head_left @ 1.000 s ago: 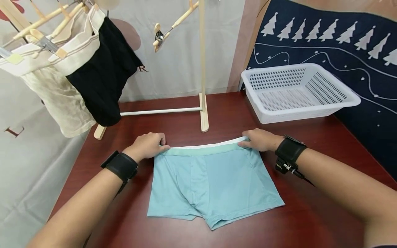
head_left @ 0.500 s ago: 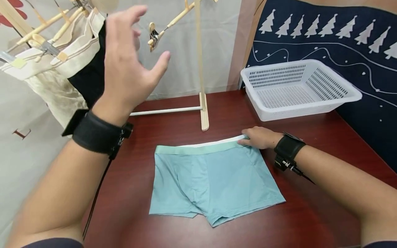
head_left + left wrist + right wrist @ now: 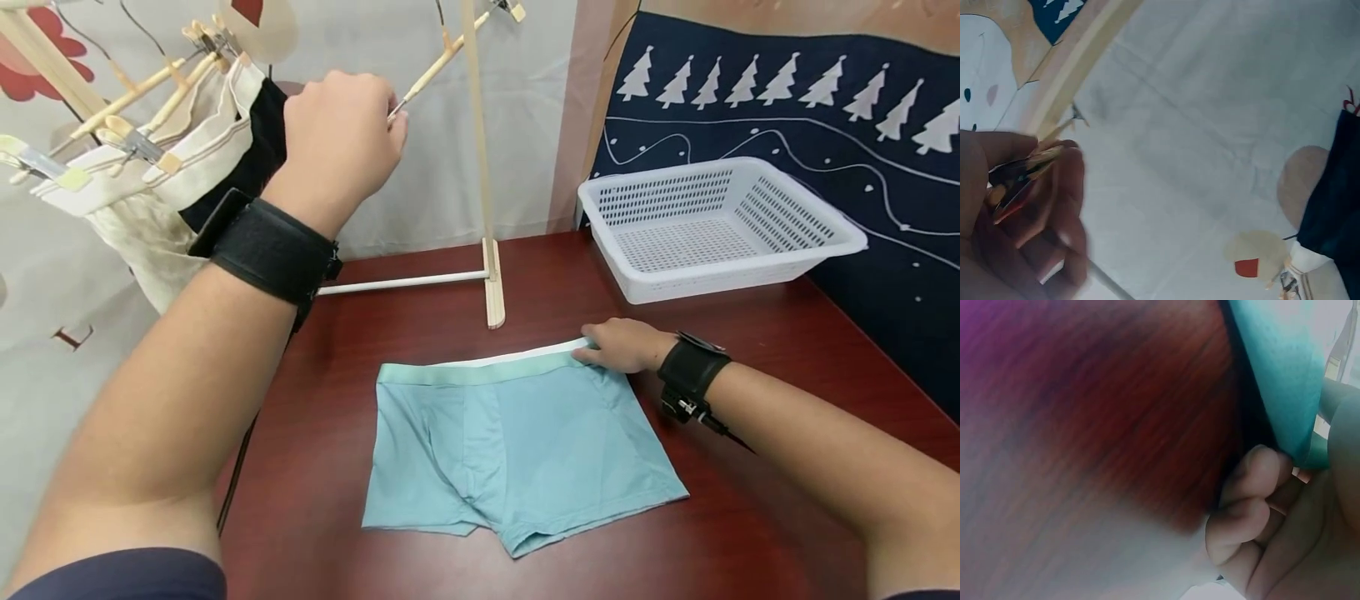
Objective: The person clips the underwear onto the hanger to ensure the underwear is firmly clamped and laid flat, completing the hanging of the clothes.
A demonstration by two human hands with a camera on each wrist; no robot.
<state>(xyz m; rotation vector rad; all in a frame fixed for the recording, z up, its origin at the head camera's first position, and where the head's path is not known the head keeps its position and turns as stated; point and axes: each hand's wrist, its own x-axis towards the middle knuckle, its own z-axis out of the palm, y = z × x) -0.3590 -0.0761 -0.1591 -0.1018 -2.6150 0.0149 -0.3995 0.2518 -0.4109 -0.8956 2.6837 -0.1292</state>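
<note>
Head view: left hand (image 3: 341, 137) was up at the wooden hanger (image 3: 435, 62), fingers curled round its metal clip (image 3: 1019, 178) (wrist cam confirmed). Right hand (image 3: 622, 344) pinched the waistband corner of the light-blue boxer briefs (image 3: 517, 450), flat on the bench (image 3: 750, 517), w/ white basket (image 3: 716, 229) behind.

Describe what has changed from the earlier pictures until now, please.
The left hand let go of the waistband of the light blue boxer shorts, rose up and left, and now grips the clip of the empty wooden hanger. The right hand still holds the other waistband corner; shorts and white basket did not move.
</note>
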